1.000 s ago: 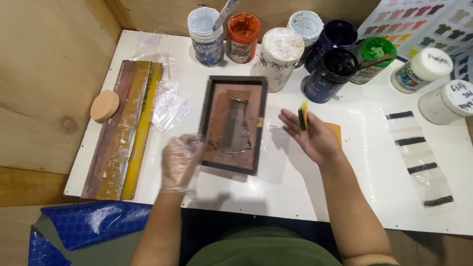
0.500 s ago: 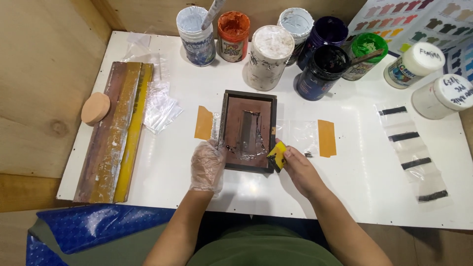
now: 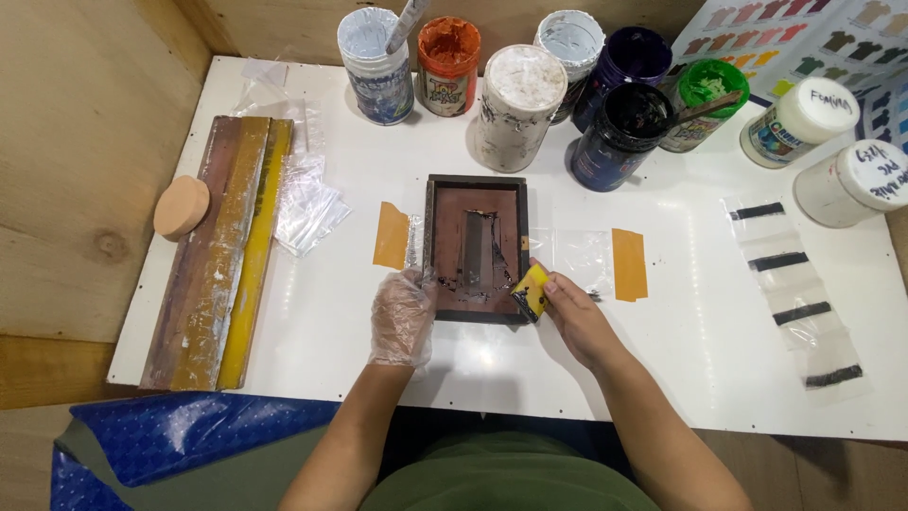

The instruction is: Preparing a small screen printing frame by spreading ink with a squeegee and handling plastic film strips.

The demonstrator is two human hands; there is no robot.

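A small dark wooden screen-printing frame (image 3: 476,185) lies flat on the white table (image 3: 662,360), with a grey strip of ink down its mesh. My left hand (image 3: 402,317), in a clear plastic glove, presses on the frame's lower left corner. My right hand (image 3: 575,317) grips a small yellow squeegee (image 3: 531,291) smeared with dark ink, its edge at the frame's lower right corner. A clear plastic sheet (image 3: 577,260) lies under the frame, held by orange tape (image 3: 629,264) on the right and a second orange tape piece (image 3: 390,236) on the left.
Several open ink jars stand along the far edge, among them a black jar (image 3: 624,132) and a white one (image 3: 515,106). Long wooden squeegees (image 3: 222,251) and a round wooden disc (image 3: 182,205) lie at left. A plastic strip with black marks (image 3: 790,289) lies at right.
The frame was tilted up a second ago and now lies flat. My right hand moved left with the yellow squeegee to the frame's lower right corner; my left hand stays at the frame's lower left corner.
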